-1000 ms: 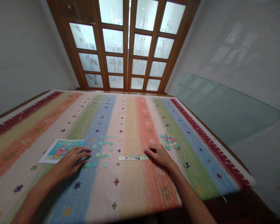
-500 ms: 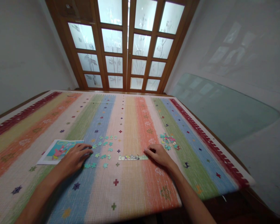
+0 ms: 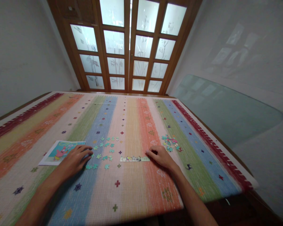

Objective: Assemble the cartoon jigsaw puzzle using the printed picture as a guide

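Observation:
My left hand (image 3: 79,158) rests beside a picture sheet (image 3: 52,155) with a pink starfish figure, overlapping its right edge in view. Its fingers are loosely bent and apart, with their tips close to loose teal puzzle pieces (image 3: 105,158); I see nothing held in it. A narrow strip of joined puzzle pieces (image 3: 134,159) lies flat in the middle. At the strip's right end is my right hand (image 3: 160,156), thumb and forefinger curled together; anything between the tips is hidden. Just beyond that hand sits a heap of mixed puzzle pieces (image 3: 170,142).
A striped cloth (image 3: 134,125) with small printed figures covers the table. The table's near edge runs below my forearms. Behind the table stand wooden doors (image 3: 127,62) with frosted panes. A glass panel (image 3: 226,106) is at the right wall.
The view has shifted very slightly. Both hands stay in place, and the strip and loose pieces show no clear movement.

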### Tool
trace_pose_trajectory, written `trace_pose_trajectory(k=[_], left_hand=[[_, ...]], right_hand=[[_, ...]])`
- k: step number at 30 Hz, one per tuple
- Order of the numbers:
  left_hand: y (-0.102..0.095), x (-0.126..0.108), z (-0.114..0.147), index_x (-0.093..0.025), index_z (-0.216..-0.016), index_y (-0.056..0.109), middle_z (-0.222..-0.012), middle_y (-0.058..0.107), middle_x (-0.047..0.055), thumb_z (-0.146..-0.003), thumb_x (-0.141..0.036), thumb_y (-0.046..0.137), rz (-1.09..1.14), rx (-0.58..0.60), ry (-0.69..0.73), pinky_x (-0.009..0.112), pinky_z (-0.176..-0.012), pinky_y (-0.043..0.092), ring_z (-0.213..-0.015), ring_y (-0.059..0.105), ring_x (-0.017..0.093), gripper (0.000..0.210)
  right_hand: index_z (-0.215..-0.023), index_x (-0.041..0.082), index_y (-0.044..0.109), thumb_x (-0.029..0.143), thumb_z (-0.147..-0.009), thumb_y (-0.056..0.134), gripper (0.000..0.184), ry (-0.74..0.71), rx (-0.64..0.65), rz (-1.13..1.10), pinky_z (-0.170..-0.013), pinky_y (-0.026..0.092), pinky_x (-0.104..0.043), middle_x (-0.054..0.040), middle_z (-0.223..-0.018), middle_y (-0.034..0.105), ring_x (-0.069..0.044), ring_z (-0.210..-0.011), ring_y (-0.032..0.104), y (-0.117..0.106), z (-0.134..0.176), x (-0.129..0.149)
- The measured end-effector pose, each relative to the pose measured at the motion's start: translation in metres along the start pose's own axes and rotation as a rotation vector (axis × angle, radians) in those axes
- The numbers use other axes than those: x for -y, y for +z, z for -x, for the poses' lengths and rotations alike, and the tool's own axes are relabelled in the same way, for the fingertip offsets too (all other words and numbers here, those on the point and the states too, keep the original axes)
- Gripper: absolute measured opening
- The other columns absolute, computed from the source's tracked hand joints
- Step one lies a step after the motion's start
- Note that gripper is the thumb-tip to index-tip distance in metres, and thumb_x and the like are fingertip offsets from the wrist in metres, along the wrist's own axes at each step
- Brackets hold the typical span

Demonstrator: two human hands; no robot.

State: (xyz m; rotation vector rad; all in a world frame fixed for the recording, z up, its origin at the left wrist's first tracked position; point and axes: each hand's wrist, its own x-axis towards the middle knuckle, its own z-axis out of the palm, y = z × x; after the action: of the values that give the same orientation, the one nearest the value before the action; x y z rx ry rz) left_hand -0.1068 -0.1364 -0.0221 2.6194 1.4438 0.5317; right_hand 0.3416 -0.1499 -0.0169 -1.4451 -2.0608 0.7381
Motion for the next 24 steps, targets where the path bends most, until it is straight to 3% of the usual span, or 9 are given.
trace_pose_trajectory(k=[24], left_hand=[[0.0004, -0.0023, -0.0028, -0.023, -0.103, 0.071, -0.113, 0.074, 0.008, -0.097, -0.032, 0.043, -0.057, 0.037, 0.062, 0.044, -0.093, 0.052, -0.107, 0.065, 0.028, 0.03]], right_hand=[[-0.062, 0.018, 0.057, 0.038, -0.093, 0.054, 0.037, 0.001, -0.016, -0.005, -0.063, 0.037, -0.027, -0.0021, -0.064, 0.062, -0.016, -0.062, 0.056, 0.0005, -0.0008, -0.0002]])
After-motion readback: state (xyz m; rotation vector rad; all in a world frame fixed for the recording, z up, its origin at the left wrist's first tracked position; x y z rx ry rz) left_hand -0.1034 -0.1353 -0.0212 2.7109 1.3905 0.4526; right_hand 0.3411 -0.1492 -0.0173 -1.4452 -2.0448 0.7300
